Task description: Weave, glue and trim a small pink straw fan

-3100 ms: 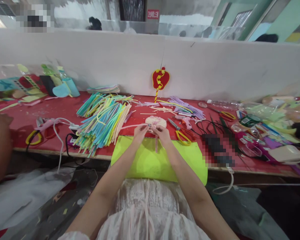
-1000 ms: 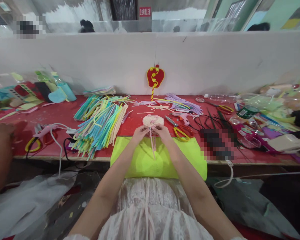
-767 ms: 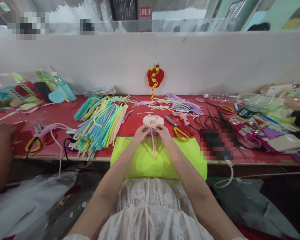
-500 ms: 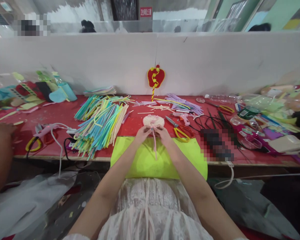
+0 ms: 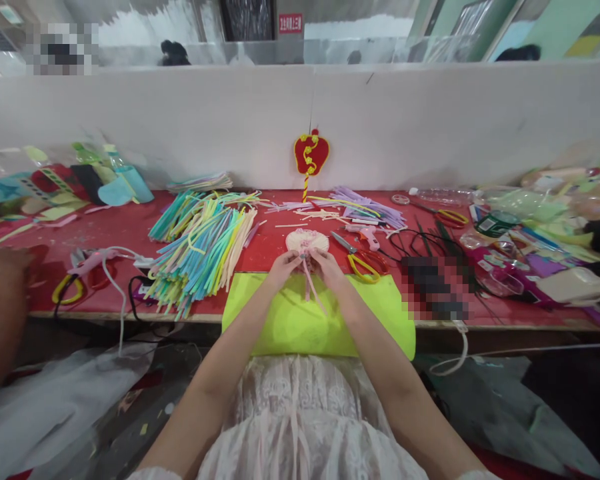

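My left hand [image 5: 285,267] and my right hand [image 5: 327,265] are close together, fingers closed at the lower edge of a cream, fan-shaped craft piece [image 5: 296,241] with pink decoration. The left hand grips the piece's lower left side. At the lower right, the right hand pinches a pink pipe cleaner [image 5: 316,292] against the piece; two pink ends hang down below the fingers. Exactly where the fingertips press is partly hidden. Beneath the hands lies a bright yellow-green sheet [image 5: 300,333] over the table's front edge.
Bundles of coloured pipe cleaners [image 5: 205,253] lie left, purple ones [image 5: 367,207] behind right. Yellow-handled scissors [image 5: 363,267] and a pink glue gun [image 5: 367,235] sit close right. A red fan-shaped ornament [image 5: 311,155] stands against the white partition [image 5: 180,127]. Another person's arm [image 5: 3,313] is far left.
The hanging pink pipe cleaner has swung to the right, and two ends now show apart below the fingers. Both hands stay at the craft piece with only slight finger movement.
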Available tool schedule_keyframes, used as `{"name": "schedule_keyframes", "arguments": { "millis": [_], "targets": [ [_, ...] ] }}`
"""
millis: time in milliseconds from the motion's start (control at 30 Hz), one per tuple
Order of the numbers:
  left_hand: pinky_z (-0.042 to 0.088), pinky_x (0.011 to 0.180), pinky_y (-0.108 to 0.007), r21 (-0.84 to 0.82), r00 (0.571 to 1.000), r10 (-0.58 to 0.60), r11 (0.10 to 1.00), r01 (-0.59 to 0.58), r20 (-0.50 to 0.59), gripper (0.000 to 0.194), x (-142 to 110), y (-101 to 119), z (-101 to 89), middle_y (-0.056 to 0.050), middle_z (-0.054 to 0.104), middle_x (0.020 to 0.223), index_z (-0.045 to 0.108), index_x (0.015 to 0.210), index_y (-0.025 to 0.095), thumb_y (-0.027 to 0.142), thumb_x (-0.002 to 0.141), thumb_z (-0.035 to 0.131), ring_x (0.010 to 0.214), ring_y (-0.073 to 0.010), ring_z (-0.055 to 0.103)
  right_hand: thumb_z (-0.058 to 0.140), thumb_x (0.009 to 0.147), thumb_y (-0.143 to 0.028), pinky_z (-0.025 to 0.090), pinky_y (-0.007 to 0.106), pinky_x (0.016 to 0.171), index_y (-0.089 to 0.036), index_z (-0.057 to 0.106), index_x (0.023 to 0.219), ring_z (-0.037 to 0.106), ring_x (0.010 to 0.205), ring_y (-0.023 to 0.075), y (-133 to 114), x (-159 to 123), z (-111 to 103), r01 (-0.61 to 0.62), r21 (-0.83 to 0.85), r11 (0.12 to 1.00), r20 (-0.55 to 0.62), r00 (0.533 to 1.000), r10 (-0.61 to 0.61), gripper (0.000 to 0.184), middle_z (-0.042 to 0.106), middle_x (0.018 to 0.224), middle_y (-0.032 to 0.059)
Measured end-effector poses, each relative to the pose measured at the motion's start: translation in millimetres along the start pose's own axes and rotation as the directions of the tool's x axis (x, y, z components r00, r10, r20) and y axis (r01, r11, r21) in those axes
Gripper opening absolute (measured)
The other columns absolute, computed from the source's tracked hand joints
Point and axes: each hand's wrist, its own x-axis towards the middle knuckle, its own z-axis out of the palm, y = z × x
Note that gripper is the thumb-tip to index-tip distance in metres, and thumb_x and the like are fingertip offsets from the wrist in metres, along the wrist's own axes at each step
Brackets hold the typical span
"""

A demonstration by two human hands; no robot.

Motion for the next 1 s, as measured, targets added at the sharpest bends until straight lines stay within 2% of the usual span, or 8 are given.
{"name": "schedule_keyframes", "arguments": {
  "millis": [167,267,400,667,833,1000],
  "targets": [
    [0.05,0.063,-0.025,-0.039,0.998,-0.057,0.998,0.057,0.01,0.035,-3.5,2.7,-0.7,0.001,0.061,0.069,0.052,0.075,0.014,0.04,0.062,0.07,0.06,-0.0109,0.059,0.075,0.055,-0.043,0.047,0.025,0.063,-0.019,0.063,0.067,0.055,0.058,0.0101,-4.9,-1.3,-4.6,-0.001,-0.056,0.998,0.014,1.0,0.002,0.03,0.062,0.065,-0.002],
    [0.05,0.059,-0.027,-0.078,0.996,-0.091,0.993,0.093,0.025,0.035,-6.5,5.1,-0.4,-0.001,0.061,0.068,0.05,0.077,0.015,0.041,0.063,0.069,0.056,-0.0123,0.06,0.075,0.054,-0.041,0.048,0.026,0.065,-0.019,0.065,0.07,0.058,0.061,0.0115,-4.6,-1.0,-5.4,0.001,-0.083,0.997,0.008,1.0,0.0,0.029,0.064,0.067,-0.0008],
    [0.05,0.053,-0.026,-0.039,0.991,-0.123,0.991,0.125,0.042,0.036,-8.3,6.4,-0.4,-0.002,0.063,0.071,0.048,0.082,0.017,0.043,0.066,0.066,0.056,-0.0141,0.062,0.075,0.052,-0.043,0.049,0.027,0.065,-0.019,0.065,0.07,0.058,0.061,0.0123,-1.6,0.5,-4.9,0.027,-0.1,0.995,-0.022,0.999,-0.029,0.031,0.064,0.066,-0.0012],
    [0.051,0.054,-0.027,0.106,1.0,0.009,0.994,-0.009,-0.001,0.031,-5.2,2.0,-0.2,0.001,0.061,0.07,0.048,0.082,0.017,0.041,0.07,0.062,0.052,-0.0114,0.059,0.074,0.054,-0.043,0.048,0.027,0.061,-0.019,0.064,0.067,0.057,0.06,0.0123,-1.7,-0.1,-3.9,0.043,-0.113,0.993,-0.051,0.997,-0.049,0.029,0.064,0.066,-0.0011],
    [0.05,0.054,-0.025,0.127,0.999,0.045,0.991,-0.046,0.007,0.031,-2.4,0.0,-3.5,0.002,0.06,0.068,0.048,0.08,0.017,0.042,0.07,0.062,0.05,-0.0101,0.057,0.074,0.054,-0.043,0.046,0.025,0.059,-0.019,0.063,0.063,0.054,0.056,0.0107,-0.9,0.6,-3.0,0.036,-0.13,0.991,-0.063,0.997,-0.045,0.028,0.063,0.062,-0.002],
    [0.048,0.052,-0.024,0.142,0.998,0.058,0.988,-0.055,-0.019,0.032,-1.3,-0.2,-3.6,0.002,0.06,0.067,0.05,0.078,0.016,0.043,0.068,0.063,0.048,-0.0084,0.054,0.072,0.055,-0.046,0.048,0.027,0.061,-0.019,0.064,0.065,0.058,0.061,0.0137,-2.3,0.0,-3.3,0.023,-0.14,0.99,-0.069,0.997,-0.033,0.029,0.065,0.064,-0.0004]
  ]
}}
